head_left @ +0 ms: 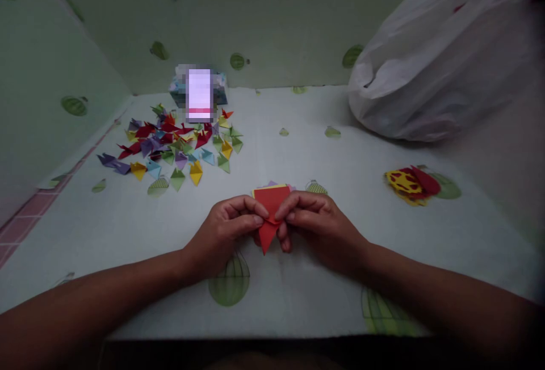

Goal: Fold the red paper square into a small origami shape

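At the near middle of the table, a piece of folded red paper hangs between my hands with its point downward. My left hand pinches its left side between thumb and forefinger. On the other side my right hand has thumb and fingers closed on the right edge. Just behind it, yellow and purple paper edges stick out, probably from sheets beneath the red; how they lie is partly hidden by the red paper and my fingers.
Several folded paper cranes in many colours lie in a heap at the back left. A lit phone leans against a box. A large white plastic bag stands back right, with a red and yellow cut-out item nearer me.
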A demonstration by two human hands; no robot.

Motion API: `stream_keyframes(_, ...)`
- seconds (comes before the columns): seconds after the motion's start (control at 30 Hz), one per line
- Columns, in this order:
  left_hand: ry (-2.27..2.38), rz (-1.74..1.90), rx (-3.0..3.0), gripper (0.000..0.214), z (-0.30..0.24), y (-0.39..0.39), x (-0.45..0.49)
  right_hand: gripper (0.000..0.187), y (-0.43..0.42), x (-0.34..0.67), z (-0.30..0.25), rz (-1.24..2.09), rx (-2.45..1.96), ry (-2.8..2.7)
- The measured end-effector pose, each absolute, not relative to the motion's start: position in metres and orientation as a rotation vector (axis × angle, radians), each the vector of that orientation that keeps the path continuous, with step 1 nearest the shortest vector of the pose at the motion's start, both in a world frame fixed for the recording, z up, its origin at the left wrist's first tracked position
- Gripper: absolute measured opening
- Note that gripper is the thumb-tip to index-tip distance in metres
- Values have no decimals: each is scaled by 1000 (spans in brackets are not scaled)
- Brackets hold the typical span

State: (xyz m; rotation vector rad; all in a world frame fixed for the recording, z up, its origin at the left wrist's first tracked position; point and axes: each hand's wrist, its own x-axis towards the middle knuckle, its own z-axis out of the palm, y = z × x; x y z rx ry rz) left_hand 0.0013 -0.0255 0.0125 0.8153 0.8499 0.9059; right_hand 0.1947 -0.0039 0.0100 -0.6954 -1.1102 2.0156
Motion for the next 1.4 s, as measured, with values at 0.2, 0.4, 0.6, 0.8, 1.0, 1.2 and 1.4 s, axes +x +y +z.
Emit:
stream_keyframes(0.2, 811, 898, 767, 9, 13, -25, 2, 10, -4, 195, 11, 2026, -700, -1095)
stream_keyframes(0.4, 950, 918, 890, 18, 10, -26, 1, 8, -3, 195, 10, 2022, -713, -1129)
stream_keyframes(0.6, 968, 918, 926, 17, 11, -24, 1, 9, -3, 195, 13, 1964, -753, -1173)
stream_keyframes(0.8, 1001, 947, 984, 13, 12, -24, 0, 13, -2, 195, 14, 1910, -839, -1240)
stream_keyframes(1.0, 1045, 947, 1058, 13, 16, -24, 1, 29, -1, 194, 12, 1938, -921, -1332)
stream_keyframes(1.2, 1046, 952, 1079, 13, 16, -23, 1, 31, -1, 195, 11, 1973, -947, -1332)
stream_keyframes(1.4, 1042, 962, 1090, 13, 17, -24, 1, 30, 0, 195, 11, 1965, -945, -1344)
